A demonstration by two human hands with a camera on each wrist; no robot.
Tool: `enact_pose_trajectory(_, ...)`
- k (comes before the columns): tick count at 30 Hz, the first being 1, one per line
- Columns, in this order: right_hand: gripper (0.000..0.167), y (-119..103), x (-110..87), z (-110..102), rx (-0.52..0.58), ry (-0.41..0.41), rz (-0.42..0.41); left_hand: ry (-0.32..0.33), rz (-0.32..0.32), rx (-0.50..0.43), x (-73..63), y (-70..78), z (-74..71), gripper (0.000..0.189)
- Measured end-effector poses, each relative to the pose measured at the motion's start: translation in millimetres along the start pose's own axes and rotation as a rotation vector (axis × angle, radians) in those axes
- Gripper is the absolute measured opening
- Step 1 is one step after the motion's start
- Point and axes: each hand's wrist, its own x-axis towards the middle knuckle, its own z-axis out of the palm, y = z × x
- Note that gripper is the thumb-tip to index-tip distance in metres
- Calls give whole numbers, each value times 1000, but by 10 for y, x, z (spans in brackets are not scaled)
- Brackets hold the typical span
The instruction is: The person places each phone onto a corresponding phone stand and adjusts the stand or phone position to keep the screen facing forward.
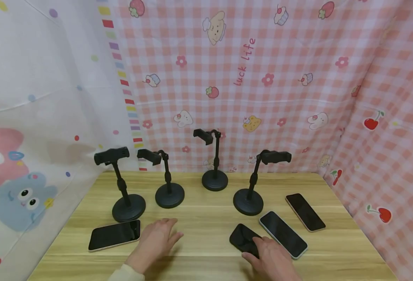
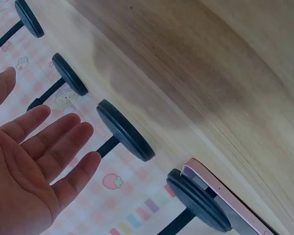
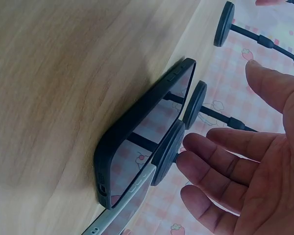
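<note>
My right hand [image 1: 271,259] hovers over a black-cased smartphone [image 1: 243,238] lying flat on the table. In the right wrist view its thumb and fingers [image 3: 218,166] are spread and apart from that phone [image 3: 132,127]. Just beside it lies a smartphone in a pale case [image 1: 284,234]. My left hand [image 1: 155,240] is above the table with loosely extended fingers, holding nothing. To its left, a pink-edged smartphone [image 1: 113,235] lies screen up near the base of a black phone stand [image 1: 128,207].
Three more black phone stands stand toward the back: one at centre left [image 1: 169,195], one at centre [image 1: 215,180] and one at right [image 1: 248,201]. Another smartphone [image 1: 305,212] lies at the far right. Patterned cloth [image 1: 199,78] hangs behind the wooden table [image 1: 199,234].
</note>
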Motion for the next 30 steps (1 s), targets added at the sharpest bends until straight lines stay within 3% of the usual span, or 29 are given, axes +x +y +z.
enact_pose_trajectory(8, 59, -14, 5, -9, 5, -29, 3, -14, -30, -28, 104, -57, -3, 46)
enact_pose_trajectory(18, 60, -15, -1, 3, 33, -55, -2, -22, -144, -74, 283, -196, -72, 51)
enact_pose_trajectory(30, 60, -28, 10, -3, 62, -144, 25, -2, -200, -119, 553, -375, -310, 62)
